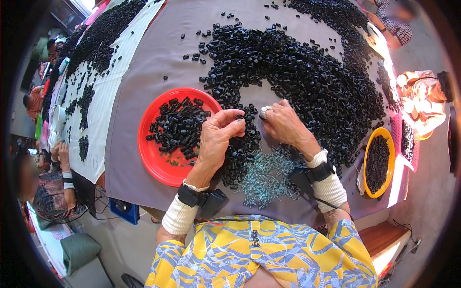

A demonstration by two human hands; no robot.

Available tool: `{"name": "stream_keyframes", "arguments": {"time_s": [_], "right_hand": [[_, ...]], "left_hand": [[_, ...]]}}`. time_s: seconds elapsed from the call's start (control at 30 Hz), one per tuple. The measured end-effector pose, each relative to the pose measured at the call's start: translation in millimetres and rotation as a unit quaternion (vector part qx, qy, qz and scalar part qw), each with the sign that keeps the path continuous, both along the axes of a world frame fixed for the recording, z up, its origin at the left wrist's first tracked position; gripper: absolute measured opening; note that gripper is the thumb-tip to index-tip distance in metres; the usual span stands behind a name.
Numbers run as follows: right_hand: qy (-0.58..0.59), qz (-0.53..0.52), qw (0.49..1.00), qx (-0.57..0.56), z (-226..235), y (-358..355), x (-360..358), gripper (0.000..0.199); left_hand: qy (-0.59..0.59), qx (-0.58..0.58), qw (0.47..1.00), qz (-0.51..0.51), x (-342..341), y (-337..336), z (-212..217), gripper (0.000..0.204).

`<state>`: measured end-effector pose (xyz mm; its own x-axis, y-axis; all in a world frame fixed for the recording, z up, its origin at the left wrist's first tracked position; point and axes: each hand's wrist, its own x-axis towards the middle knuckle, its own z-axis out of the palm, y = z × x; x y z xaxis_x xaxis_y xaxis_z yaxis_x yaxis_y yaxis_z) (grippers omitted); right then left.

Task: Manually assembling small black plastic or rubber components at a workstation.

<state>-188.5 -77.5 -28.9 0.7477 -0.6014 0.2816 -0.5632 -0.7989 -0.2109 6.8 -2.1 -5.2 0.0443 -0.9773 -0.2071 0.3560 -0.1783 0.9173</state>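
Note:
My left hand is closed in a pinch, its thumb and forefinger on a small black plastic cap. To its right my right hand has its fingers curled in, over the pile's inner edge. A white wrap covers one of its fingertips, and what it may grip is hidden. Left of my left hand, a red basin holds many black plastic parts. Between my forearms, small bluish pieces that look like springs lie in a heap. A large pile of black caps curves around beyond both hands.
A yellow basin of dark pieces stands at the right, beside a pink basket. On the left, a white-covered table bears more black parts, with a person next to it. Other people sit around the far edges. A blue tray is below left.

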Motion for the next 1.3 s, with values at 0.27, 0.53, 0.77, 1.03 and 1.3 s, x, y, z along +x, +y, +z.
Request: {"name": "stream_keyframes", "arguments": {"time_s": [0.27, 0.53, 0.77, 1.03, 1.3], "right_hand": [[-0.124, 0.040, 0.991, 0.040, 54, 11, 4, 0.013], [-0.176, 0.035, 0.982, 0.061, 61, 17, 3, 0.012], [-0.288, -0.012, 0.956, 0.045, 57, 20, 4, 0.011], [-0.222, 0.003, 0.975, 0.029, 72, 15, 1, 0.012], [-0.164, 0.023, 0.986, -0.003, 73, 14, 0, 0.015]], "left_hand": [[0.014, 0.018, 1.000, -0.013, -15, -5, 0, 0.021], [0.115, 0.000, 0.993, -0.033, -22, -6, 8, 0.019], [0.078, -0.031, 0.996, -0.022, -26, -7, 12, 0.022], [-0.088, -0.077, 0.993, -0.005, -26, -5, 13, 0.026], [-0.196, -0.110, 0.974, -0.015, -25, -5, 11, 0.025]]}}
